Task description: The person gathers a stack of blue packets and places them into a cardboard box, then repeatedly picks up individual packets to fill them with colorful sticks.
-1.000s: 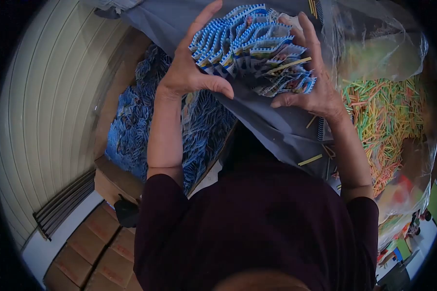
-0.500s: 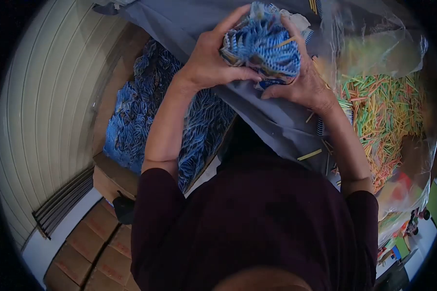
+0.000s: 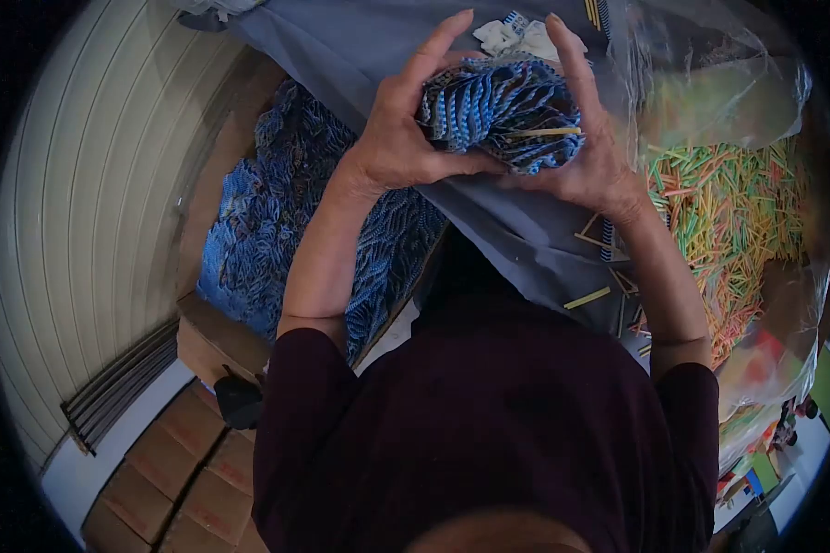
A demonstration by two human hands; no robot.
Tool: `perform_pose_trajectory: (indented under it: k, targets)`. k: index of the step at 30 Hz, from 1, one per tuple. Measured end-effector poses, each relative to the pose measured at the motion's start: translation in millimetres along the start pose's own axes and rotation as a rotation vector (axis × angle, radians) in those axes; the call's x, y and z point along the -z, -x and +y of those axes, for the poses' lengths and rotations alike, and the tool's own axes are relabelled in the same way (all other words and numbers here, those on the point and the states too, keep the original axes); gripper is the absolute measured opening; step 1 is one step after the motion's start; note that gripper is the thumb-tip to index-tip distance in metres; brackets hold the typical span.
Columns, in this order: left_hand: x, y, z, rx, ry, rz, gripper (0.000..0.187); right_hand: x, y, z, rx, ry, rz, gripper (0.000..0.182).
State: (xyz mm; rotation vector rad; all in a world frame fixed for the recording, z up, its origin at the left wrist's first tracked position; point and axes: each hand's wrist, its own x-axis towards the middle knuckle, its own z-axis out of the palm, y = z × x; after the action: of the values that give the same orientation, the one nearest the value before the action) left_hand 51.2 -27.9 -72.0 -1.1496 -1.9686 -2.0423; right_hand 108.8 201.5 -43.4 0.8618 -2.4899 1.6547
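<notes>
Between my two hands is a thick bundle of blue-and-white striped strips [image 3: 475,106], with dark gaps between its wavy rows. A thin yellow stick [image 3: 549,132] lies across its right part. My left hand [image 3: 401,138] cups the left side, its thumb along the near edge and its index finger stretched past the far side. My right hand [image 3: 595,152] supports the right side, with one finger pointing up beside the bundle. The palms and lower fingers are partly hidden. Just beyond the bundle lies a crumpled white cloth or paper [image 3: 512,35].
A cardboard box [image 3: 214,332] at left holds many similar blue striped strips [image 3: 249,235]. Grey cloth [image 3: 498,217] covers the surface under my hands, with loose sticks [image 3: 587,298] on it. Many short coloured sticks [image 3: 724,212] lie at right beside clear plastic [image 3: 793,341].
The bundle has come slightly nearer to me and tilted, so more of its rows show. Both hands have spread wider, and the white crumpled piece behind is more exposed.
</notes>
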Motion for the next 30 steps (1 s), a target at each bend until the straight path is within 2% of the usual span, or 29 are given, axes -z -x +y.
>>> perform_pose_trajectory:
  k: [3, 4, 5, 7, 9, 13, 15, 19, 21, 22, 24, 25, 27, 28, 30]
  targets:
    - [-1, 1, -7, 0.012, -0.033, -0.001, 0.114, -6, -4, -7, 0.008, -0.100, 0.009, 0.140]
    - [-4, 7, -7, 0.029, -0.039, -0.002, 0.113, -9, -3, -11, 0.026, 0.222, 0.109, 0.137]
    - [-7, 12, -4, 0.043, -0.048, -0.004, 0.113, -11, 0, -6, 0.016, 0.216, 0.107, 0.137]
    - [-6, 7, -5, 0.022, 0.026, -0.001, 0.115, -7, -12, 20, -0.220, 0.088, 0.005, 0.136]
    - [-11, 15, -4, 0.068, 0.209, 0.014, 0.119, -12, -4, 21, -0.181, 0.086, -0.002, 0.138]
    - [-14, 20, 2, 0.049, 0.189, 0.010, 0.119, -2, -1, 10, -0.089, 0.245, 0.007, 0.145]
    - [-23, 19, 2, 0.030, 0.168, 0.003, 0.119, 3, -3, 8, 0.208, 0.478, 0.052, 0.148]
    - [-27, 16, 0, -0.008, 0.130, -0.018, 0.119, 8, -5, -9, 0.250, 0.407, 0.058, 0.151]
    - [-28, 14, -2, -0.023, 0.113, -0.021, 0.119, 9, -7, -25, 0.318, 0.450, 0.121, 0.133]
    - [-27, 12, -5, -0.031, 0.103, -0.021, 0.119, 10, -9, -31, 0.321, 0.449, 0.117, 0.133]
    - [-27, 12, -5, -0.043, 0.084, -0.028, 0.119, 14, -13, -42, 0.318, 0.524, 0.073, 0.095]
    - [-26, 12, -5, -0.049, 0.075, -0.034, 0.119, 13, -17, -45, 0.318, 0.524, 0.074, 0.095]
    - [-29, 9, -7, -0.064, 0.060, -0.049, 0.120, 10, -26, -52, 0.393, 0.766, -0.035, 0.049]
    - [-31, 11, -4, -0.073, 0.053, -0.057, 0.120, 12, -27, -56, 0.392, 0.768, -0.033, 0.049]
    - [-28, 11, -6, -0.092, 0.035, -0.067, 0.120, 16, -28, -64, 0.406, 0.407, 0.041, 0.030]
